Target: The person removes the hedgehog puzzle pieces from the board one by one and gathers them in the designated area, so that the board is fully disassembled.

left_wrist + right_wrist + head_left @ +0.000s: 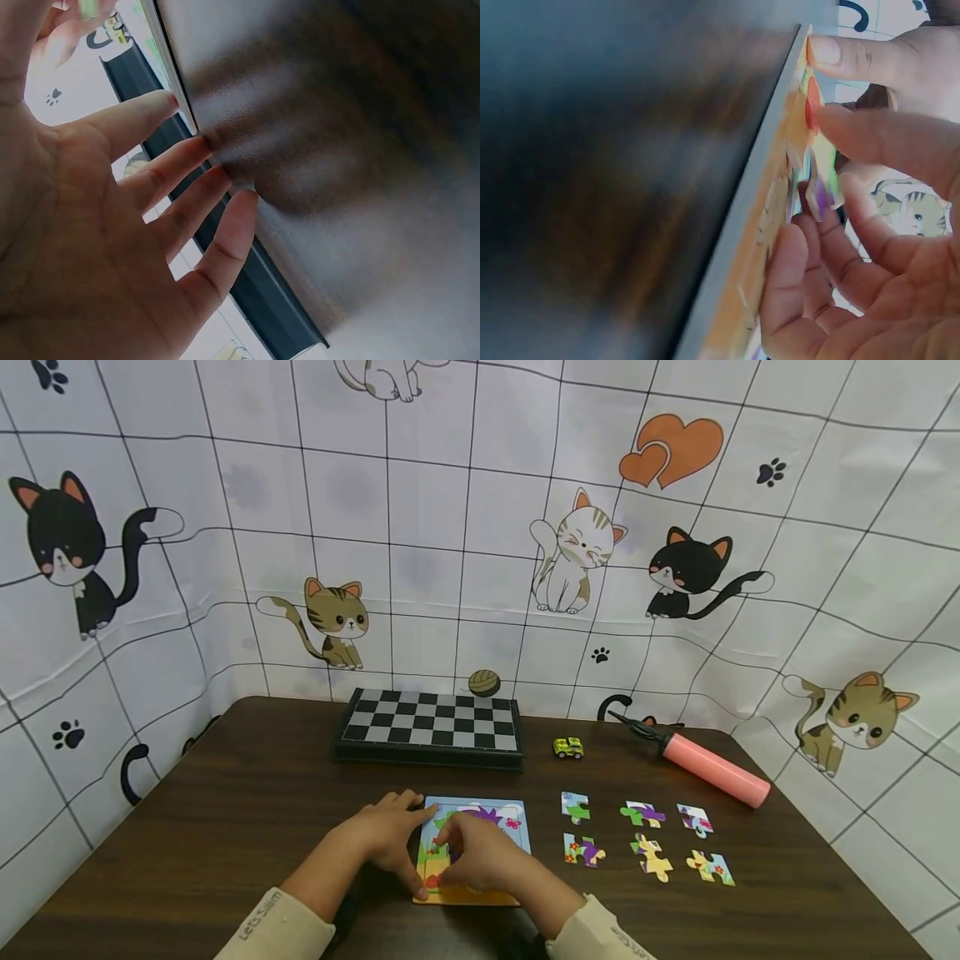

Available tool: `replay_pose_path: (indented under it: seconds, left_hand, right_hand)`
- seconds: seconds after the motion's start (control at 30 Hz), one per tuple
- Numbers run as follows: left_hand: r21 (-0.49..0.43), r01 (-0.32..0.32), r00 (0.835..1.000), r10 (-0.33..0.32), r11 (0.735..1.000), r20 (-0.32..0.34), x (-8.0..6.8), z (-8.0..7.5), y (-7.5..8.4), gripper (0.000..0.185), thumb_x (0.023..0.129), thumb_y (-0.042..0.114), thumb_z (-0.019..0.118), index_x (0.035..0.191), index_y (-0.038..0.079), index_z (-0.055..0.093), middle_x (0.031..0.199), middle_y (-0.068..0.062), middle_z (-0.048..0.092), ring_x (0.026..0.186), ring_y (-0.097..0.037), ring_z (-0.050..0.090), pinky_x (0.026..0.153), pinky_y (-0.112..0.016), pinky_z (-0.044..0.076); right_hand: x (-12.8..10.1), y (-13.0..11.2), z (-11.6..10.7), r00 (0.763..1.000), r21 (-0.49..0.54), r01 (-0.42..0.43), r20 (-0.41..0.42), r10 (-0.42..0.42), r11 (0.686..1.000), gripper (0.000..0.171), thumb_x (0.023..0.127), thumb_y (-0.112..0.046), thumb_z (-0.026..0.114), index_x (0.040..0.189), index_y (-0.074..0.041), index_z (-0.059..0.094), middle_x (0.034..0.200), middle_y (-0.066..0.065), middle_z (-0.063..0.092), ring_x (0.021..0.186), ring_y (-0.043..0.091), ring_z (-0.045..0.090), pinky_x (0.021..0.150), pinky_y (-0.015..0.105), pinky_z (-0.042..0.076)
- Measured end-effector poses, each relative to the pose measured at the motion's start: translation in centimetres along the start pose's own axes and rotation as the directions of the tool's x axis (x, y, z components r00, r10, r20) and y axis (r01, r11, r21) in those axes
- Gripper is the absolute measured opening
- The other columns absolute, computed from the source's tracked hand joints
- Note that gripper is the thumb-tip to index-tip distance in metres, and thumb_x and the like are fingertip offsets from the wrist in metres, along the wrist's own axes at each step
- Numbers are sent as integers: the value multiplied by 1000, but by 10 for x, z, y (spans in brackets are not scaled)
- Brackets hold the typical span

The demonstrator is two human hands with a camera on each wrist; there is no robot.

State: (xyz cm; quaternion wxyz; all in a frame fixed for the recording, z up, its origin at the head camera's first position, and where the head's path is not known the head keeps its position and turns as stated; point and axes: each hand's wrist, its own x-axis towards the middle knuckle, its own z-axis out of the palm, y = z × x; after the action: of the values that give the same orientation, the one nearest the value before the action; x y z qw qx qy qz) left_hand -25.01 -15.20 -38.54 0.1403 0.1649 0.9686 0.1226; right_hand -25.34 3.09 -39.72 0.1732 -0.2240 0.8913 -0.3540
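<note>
A jigsaw puzzle board (pixel 474 898) with a colourful cartoon picture lies flat on the dark wooden table. My left hand (pixel 390 837) rests at its left edge, thumb at the lower left corner and fingers spread near the upper left one. Over the board's left part, my right hand (pixel 483 857) pinches a puzzle piece (pixel 823 196) between thumb and fingers. That piece shows yellow, green and purple and tilts up from the board in the right wrist view. In the left wrist view the palm of the left hand (pixel 105 217) faces the camera, fingertips near the tabletop.
Several loose puzzle pieces (pixel 578 850) lie in two rows right of the board. Behind it stands a folded chessboard box (pixel 431 722). A small yellow-green toy car (pixel 567 747) and a pink hand pump (pixel 716 770) are at the back right. A cat-print curtain (pixel 427 568) encloses the table.
</note>
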Motion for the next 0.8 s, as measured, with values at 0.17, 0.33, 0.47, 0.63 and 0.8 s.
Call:
replay_pose_path:
  seconds: [0.17, 0.33, 0.47, 0.63, 0.8]
  left_hand:
    - [6, -2, 1000, 2, 1000, -9, -1, -1, 2, 108, 60, 52, 92, 149, 12, 46, 151, -17, 38, 138, -40, 34, 105, -66, 35]
    - [4, -2, 1000, 2, 1000, -3, 1, 0, 1, 108, 60, 52, 92, 149, 11, 46, 151, -18, 38, 138, -41, 34, 105, -66, 34]
    - [1, -4, 1000, 4, 1000, -6, 2, 1, 1, 109, 59, 52, 92, 148, 11, 46, 150, -18, 38, 137, -41, 35, 106, -66, 34]
    - [-21, 11, 1000, -11, 1000, 0, 4, 0, 1, 105, 62, 54, 90, 147, 9, 48, 149, -19, 39, 136, -42, 35, 106, -67, 33]
    - [-56, 38, 999, -39, 998, -15, 6, 1, 5, 96, 68, 51, 87, 145, 7, 50, 147, -20, 41, 135, -42, 36, 105, -65, 35]
  right_hand:
    - [-4, 7, 1, 993, 149, 60, -114, -43, 987, 12, 90, -8, 72, 99, -9, 65, 83, -1, 63, 74, 14, 58, 67, 33, 49]
    - [-11, 15, -7, 985, 365, 73, -171, -10, 928, 15, 95, -15, 67, 101, -2, 69, 86, 2, 66, 74, 15, 59, 64, 30, 54]
    - [-24, 32, -28, 982, 527, -6, -155, 103, 850, 27, 99, -22, 63, 108, 3, 66, 96, 7, 65, 80, 16, 61, 70, 36, 60]
    - [-51, 67, -64, 970, 565, -118, -109, 215, 816, 33, 100, -24, 60, 112, 6, 65, 111, 11, 62, 86, 17, 60, 74, 37, 60]
    - [-83, 101, -92, 964, 451, -174, -103, 245, 875, 32, 99, -23, 60, 111, 6, 68, 104, 8, 62, 82, 16, 58, 69, 34, 61]
